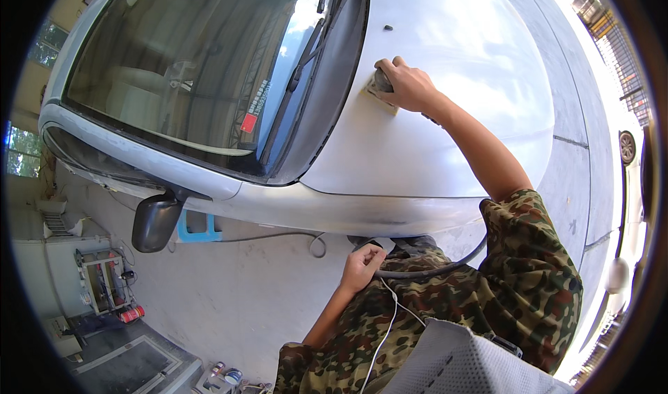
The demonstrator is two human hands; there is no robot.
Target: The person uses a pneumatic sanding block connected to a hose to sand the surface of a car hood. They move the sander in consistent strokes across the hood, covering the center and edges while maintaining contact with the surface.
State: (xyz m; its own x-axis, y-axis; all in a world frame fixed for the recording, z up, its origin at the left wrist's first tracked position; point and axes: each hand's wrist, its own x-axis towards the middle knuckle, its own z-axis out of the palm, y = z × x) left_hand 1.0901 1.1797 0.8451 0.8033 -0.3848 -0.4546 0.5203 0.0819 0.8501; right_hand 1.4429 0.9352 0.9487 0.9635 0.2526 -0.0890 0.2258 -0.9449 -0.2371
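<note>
My right hand [409, 86] is wrapped over the dark rounded top of a hand sander [383, 81]. Its yellowish square pad lies against the silver-grey car hood [431, 157], near the windshield's base. My left hand [360, 269] is in front of my body, below the fender, its fingers curled around a thick dark hose [431, 273]. From there the hose bends right and up along my camouflage shirt. Beside the left hand hangs a thin white cable [394, 303]. My palm and fingers cover part of the sander.
A small black nozzle [388, 27] sits on the hood. Wipers [306, 63] and a black side mirror [154, 221] stick out from the car. On the floor lies a thin hose [278, 235] near a blue frame [197, 227]. A cart [104, 283] stands lower left.
</note>
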